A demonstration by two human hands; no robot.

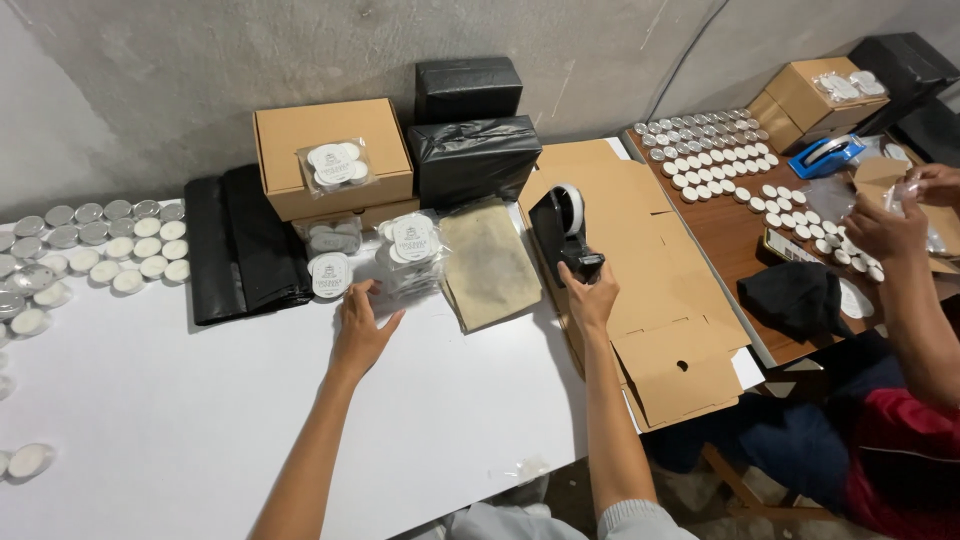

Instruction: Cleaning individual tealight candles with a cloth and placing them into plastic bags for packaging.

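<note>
My left hand (pixel 362 325) rests on the white table (pixel 200 400), fingers spread, touching the near edge of a pile of clear packets of small white candles (pixel 410 255). My right hand (pixel 590 297) grips the handle of a black tape dispenser (pixel 562 232) that stands on flattened brown cardboard boxes (pixel 650 280). A tan padded envelope (pixel 490 265) lies between the two hands.
Brown boxes (pixel 335 160), black wrapped parcels (pixel 478 150) and black bags (pixel 240 250) line the wall. Tealights (pixel 100 255) cover the table's left. At right a co-worker's hands (pixel 890 225) work over a wooden table (pixel 740 235) with tealights, a blue tape dispenser (pixel 825 155) and more boxes.
</note>
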